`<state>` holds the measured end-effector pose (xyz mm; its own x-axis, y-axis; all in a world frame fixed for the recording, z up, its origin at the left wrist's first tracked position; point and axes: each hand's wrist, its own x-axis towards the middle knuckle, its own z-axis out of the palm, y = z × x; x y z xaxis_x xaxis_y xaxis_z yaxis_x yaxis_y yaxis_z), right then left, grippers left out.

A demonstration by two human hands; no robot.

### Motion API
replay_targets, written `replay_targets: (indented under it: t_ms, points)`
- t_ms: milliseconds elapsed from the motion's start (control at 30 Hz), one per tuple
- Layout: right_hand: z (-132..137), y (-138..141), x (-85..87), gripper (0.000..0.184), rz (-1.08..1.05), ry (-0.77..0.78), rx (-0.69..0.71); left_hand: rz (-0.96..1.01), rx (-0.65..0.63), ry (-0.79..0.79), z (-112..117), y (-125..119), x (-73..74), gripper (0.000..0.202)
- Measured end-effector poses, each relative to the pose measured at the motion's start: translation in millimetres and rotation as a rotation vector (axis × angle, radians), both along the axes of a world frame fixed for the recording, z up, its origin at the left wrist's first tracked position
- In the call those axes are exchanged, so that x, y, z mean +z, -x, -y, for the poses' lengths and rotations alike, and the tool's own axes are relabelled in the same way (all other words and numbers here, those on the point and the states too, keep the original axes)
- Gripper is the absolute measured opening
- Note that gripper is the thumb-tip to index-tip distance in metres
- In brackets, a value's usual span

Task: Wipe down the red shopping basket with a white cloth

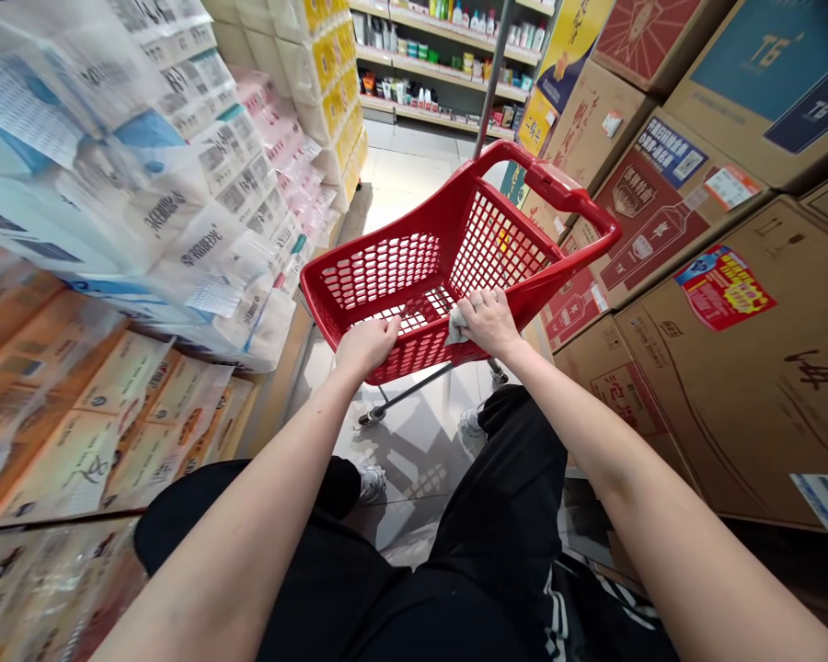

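Observation:
A red plastic shopping cart [386, 271] with lattice walls stands in the aisle before me, its handle turned to the far right. My left hand [368, 349] grips the near rim of the basket, fingers curled over the edge. Farther right on the same side, my right hand [489, 320] is closed around a pale grey cloth [456, 326] and presses it against the rim. The cloth bunches out beside the thumb; the rest of it is under the hand. Nothing I can make out lies in the basket.
Stacked packs of tissue paper [200, 230] line the left side. Cardboard cartons [731, 349] are piled close on the right. Shelves of bottles [448, 55] stand at the aisle's far end. A caster wheel [373, 416] rests on the tiles near my feet.

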<state>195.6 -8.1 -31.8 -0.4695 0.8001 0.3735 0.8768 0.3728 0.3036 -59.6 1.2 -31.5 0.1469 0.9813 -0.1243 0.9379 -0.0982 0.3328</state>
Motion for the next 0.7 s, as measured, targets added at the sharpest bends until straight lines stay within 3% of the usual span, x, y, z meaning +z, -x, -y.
replay_targets:
  t_ms: [333,567,700]
  points:
    - [6.1,11.7,-2.6,0.020,-0.025,-0.022,-0.061,0.004,-0.002,-0.002,0.0,5.7,-0.6,0.072]
    - [1.2,-1.5,6.7,0.024,0.089,0.059,0.108,-0.004,-0.019,-0.006,4.6,5.5,0.9,0.070]
    - [0.9,-8.8,10.6,0.029,0.076,0.080,0.137,0.005,-0.025,0.001,9.0,3.1,5.9,0.069]
